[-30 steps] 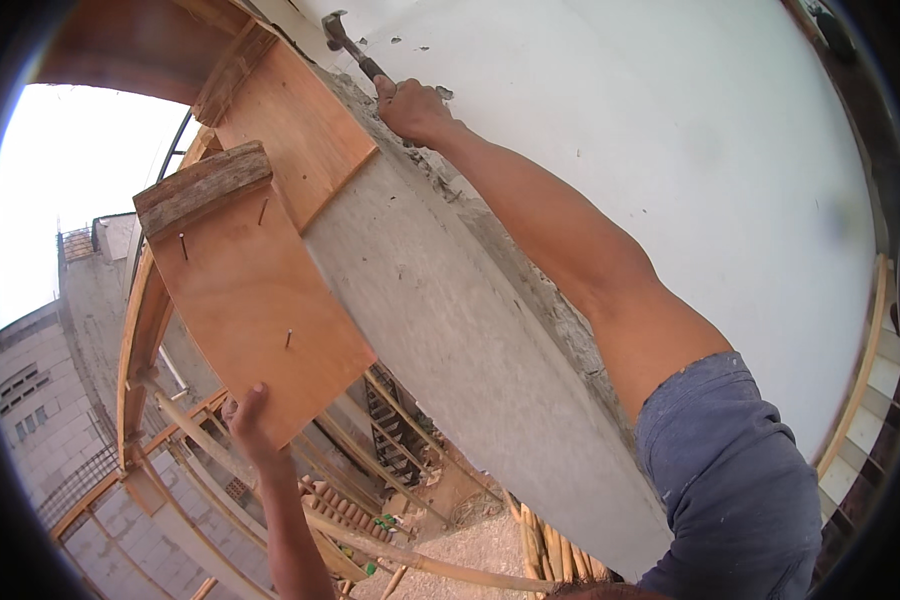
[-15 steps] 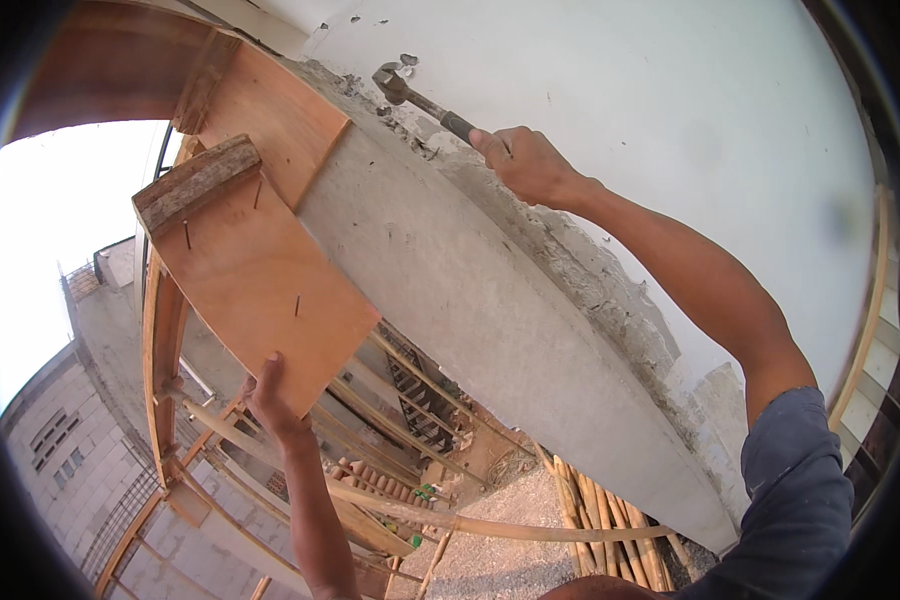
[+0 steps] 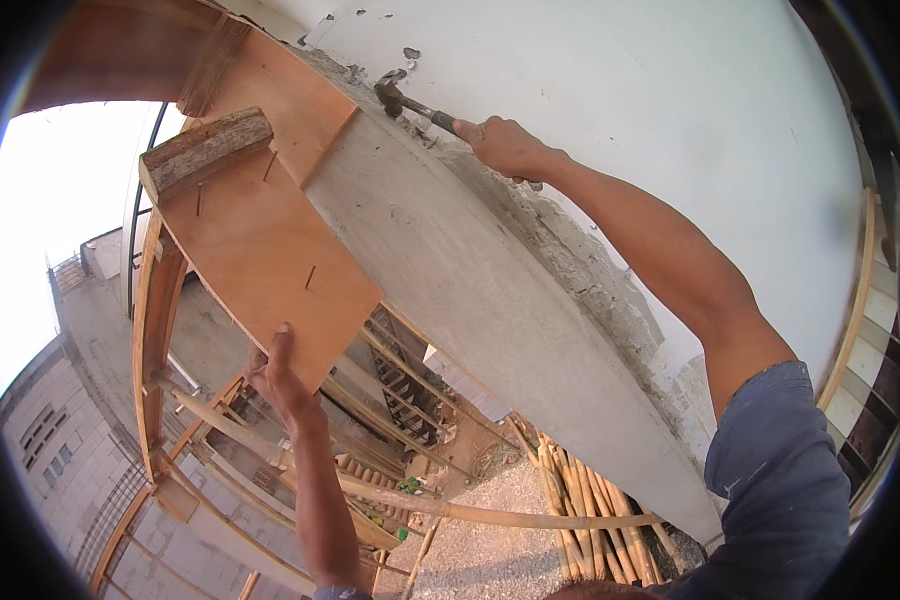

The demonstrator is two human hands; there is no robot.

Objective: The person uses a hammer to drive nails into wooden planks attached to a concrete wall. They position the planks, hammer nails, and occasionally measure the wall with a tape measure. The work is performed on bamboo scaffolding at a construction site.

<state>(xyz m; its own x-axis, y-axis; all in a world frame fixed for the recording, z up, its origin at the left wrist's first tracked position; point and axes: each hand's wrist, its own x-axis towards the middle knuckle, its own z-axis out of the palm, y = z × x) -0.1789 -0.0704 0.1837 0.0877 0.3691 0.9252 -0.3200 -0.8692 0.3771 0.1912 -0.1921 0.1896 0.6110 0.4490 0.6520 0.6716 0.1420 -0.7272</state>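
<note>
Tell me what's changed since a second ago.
The right hand has drawn the hammer back toward the person, down and to the right in the picture, against the white wall. The view has shifted slightly too. Nothing was taken hold of or let go: the left hand still grips the orange-brown panel, its three nails still sticking out.

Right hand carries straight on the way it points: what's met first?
Led by the hammer, the right hand would probably meet the rough concrete strip along the white wall first; depth is unclear here.
</note>
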